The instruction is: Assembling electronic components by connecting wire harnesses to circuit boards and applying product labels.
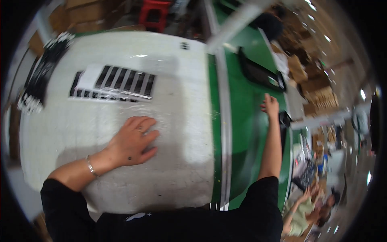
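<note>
My left hand [135, 140] is over the white work surface [181, 133], palm down, with its fingers apart and nothing in it. Just beyond its fingertips lie sheets of black strips [125, 82], stacked at a slant and partly overlapping. My right hand [271, 105] reaches out over the green belt [252, 117], its fingers loosely bent and apart, with no object visible in them. A long black plastic housing [260, 74] rests on the belt beyond that hand, apart from it. Beside my right wrist is another black part [284, 119], partly hidden by the forearm.
A bundle of black cables [46, 74] with white ends lies at the far left of the work surface. A metal rail [224, 121] runs between that surface and the belt. Beyond are a red stool [154, 15], cardboard boxes [86, 14] and people [304, 213] at lower right.
</note>
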A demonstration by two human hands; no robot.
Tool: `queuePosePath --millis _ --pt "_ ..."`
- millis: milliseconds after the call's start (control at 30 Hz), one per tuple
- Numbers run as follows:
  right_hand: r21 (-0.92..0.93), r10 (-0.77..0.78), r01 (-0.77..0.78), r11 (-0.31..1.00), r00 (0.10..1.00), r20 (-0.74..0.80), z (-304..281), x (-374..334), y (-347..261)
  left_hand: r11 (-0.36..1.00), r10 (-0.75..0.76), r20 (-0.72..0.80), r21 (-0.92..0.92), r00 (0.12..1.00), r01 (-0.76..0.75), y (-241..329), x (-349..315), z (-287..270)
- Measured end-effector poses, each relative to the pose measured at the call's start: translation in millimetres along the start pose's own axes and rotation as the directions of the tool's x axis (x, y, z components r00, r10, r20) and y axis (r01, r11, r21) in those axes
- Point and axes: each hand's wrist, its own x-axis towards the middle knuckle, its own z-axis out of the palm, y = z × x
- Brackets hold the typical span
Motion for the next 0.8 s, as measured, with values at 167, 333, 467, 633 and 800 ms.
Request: queuePosePath --millis 167,333,467,633,800 --pt "0.432 0.273 -0.283 0.856 0.958 0.087 23.6 137.8 28.1 0.997 -0.011 -0.003 -0.080 1.000 0.011 -7.9 0.5 3.3" --pt "0.565 0.179 -0.305 0.767 0.947 0.268 23.3 161.0 59.7 0.992 -0.006 -0.030 -0.124 1.000 0.002 -6.4 -8.9 -5.0" --pt "0.616 0.306 -0.368 0.696 0.929 0.210 -16.0 111.3 62.5 0.989 0.010 -0.085 -0.147 0.996 -0.022 -15.4 -12.6 5.0" --pt "0.487 0.034 -0.113 0.866 0.985 0.167 -90.2 -115.4 38.7 0.982 -0.030 -0.464 -0.177 0.885 -0.059 -45.4 1.7 -2.6" --pt "0.162 -0.167 0.130 0.978 0.956 0.240 -143.9 -281.2 -27.1 0.732 -0.316 -0.698 0.252 0.643 0.633 -135.9 -10.4 -75.1"
